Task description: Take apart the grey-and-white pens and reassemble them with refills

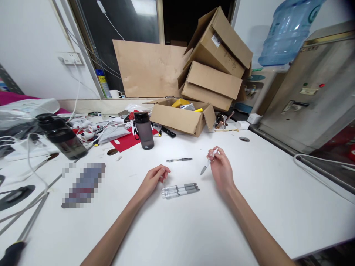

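My right hand [223, 170] grips a white pen with a grey grip [206, 167], its grey end slanting down to the left above the white table. My left hand [155, 177] rests on the table with loosely bent fingers, slightly apart, and nothing visible in them. Just right of it, several similar white-and-grey pens [180, 190] lie side by side, grey ends to the right. Beyond them, between my hands, a dark clear-barrelled pen [179, 160] lies crosswise by itself.
A dark water bottle [144, 131] stands behind, by an open cardboard box [177, 117]. Another bottle [62, 136] leans among cables at left, with a pixelated item [84, 184] nearer me. Stacked cartons [213, 83] and a metal cabinet [318, 85] stand behind and right.
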Demonstrator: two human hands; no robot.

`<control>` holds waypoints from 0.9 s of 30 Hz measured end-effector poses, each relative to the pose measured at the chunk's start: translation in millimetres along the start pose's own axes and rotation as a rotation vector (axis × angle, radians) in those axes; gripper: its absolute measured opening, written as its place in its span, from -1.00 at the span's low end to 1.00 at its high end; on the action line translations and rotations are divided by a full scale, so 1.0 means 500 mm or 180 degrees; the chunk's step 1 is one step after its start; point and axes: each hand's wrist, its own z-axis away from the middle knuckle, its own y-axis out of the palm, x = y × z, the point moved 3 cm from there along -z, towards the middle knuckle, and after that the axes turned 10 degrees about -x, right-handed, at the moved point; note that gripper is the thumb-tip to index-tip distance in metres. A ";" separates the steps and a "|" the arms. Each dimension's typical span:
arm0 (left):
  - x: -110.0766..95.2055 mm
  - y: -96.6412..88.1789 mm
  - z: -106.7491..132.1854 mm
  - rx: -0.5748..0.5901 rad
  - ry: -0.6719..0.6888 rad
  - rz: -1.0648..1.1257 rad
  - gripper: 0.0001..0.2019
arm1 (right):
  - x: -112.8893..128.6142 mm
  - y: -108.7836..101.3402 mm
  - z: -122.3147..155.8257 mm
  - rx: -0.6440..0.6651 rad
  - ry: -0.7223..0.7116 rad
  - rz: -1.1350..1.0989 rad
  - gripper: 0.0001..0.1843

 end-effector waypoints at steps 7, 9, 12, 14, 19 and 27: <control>-0.025 0.011 0.010 0.0116 0.0125 -0.0053 -0.72 | -0.001 0.043 0.063 0.1158 -0.1201 0.2533 -0.77; -0.034 0.017 0.015 0.0185 0.0167 -0.0066 -0.76 | -0.012 0.049 0.075 0.1529 -0.1160 0.2766 -0.73; -0.041 0.028 0.022 0.0329 0.0187 0.0006 -0.77 | -0.031 0.048 0.083 0.1844 -0.0934 0.2960 -0.73; -0.043 0.036 0.025 0.0424 0.0175 0.0128 -0.75 | -0.042 0.045 0.085 0.1951 -0.0816 0.3073 -0.76; -0.046 0.050 0.033 0.0531 0.0149 0.0182 -0.73 | -0.050 0.049 0.094 0.2231 -0.0825 0.3178 -0.80; -0.049 0.042 0.028 0.0336 0.0118 0.0086 -0.73 | -0.041 0.048 0.093 0.2328 -0.0828 0.3327 -0.82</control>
